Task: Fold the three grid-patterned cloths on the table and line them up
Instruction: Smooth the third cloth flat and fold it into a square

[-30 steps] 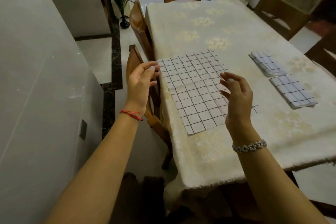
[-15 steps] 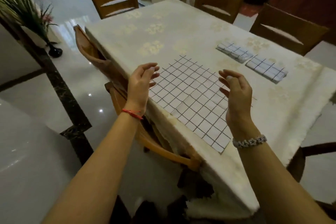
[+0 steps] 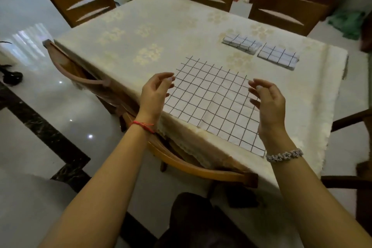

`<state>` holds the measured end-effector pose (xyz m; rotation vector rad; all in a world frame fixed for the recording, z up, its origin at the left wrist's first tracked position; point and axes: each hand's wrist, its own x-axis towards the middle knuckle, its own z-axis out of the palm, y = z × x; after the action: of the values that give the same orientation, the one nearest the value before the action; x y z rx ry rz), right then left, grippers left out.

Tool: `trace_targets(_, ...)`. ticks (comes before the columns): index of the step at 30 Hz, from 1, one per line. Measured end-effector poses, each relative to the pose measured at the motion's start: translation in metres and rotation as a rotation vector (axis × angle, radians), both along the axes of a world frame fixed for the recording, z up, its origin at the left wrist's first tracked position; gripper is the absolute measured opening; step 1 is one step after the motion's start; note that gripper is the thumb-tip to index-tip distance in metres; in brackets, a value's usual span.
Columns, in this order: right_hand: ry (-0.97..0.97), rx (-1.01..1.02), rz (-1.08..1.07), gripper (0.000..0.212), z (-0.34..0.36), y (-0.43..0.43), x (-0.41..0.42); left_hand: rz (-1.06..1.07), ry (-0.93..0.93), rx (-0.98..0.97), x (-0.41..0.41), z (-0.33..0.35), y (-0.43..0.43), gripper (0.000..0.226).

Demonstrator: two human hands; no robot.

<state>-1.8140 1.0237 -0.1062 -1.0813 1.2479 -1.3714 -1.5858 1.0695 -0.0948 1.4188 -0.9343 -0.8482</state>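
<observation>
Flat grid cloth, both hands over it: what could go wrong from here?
1. The flat cloth has its near corner close to the table edge; a tug toward the person might slide it off.
2. The left hand and right hand hold nothing yet; uneven pinches could skew the fold, or catch the tablecloth beneath.
3. A fold sized unlike the farther folded cloth and nearer folded cloth would spoil the row.

Two bare forearms, a bracelet on each wrist.
A thin red string bracelet (image 3: pixel 144 126) with a knotted loose end sits below the left hand (image 3: pixel 155 94); a silvery bead bracelet (image 3: pixel 284 155) sits below the right hand (image 3: pixel 267 104). Dark clothing (image 3: pixel 193 217) covers the lap.
</observation>
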Motion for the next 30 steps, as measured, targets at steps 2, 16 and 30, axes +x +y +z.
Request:
trace_targets(2, 0.015, -0.007, -0.019, 0.019, -0.005, -0.005, 0.001, -0.018, -0.020, -0.007, 0.008, -0.002, -0.010, 0.016)
trace_targets(16, 0.121, 0.027, -0.038, 0.019, -0.039, -0.077, 0.003, -0.269, -0.203, 0.005, 0.003, -0.030, -0.135, 0.023)
trace_targets(30, 0.683, 0.244, 0.104, 0.036, -0.118, -0.120, -0.023, -0.577, -0.965, 0.197, 0.021, -0.122, -0.213, 0.049)
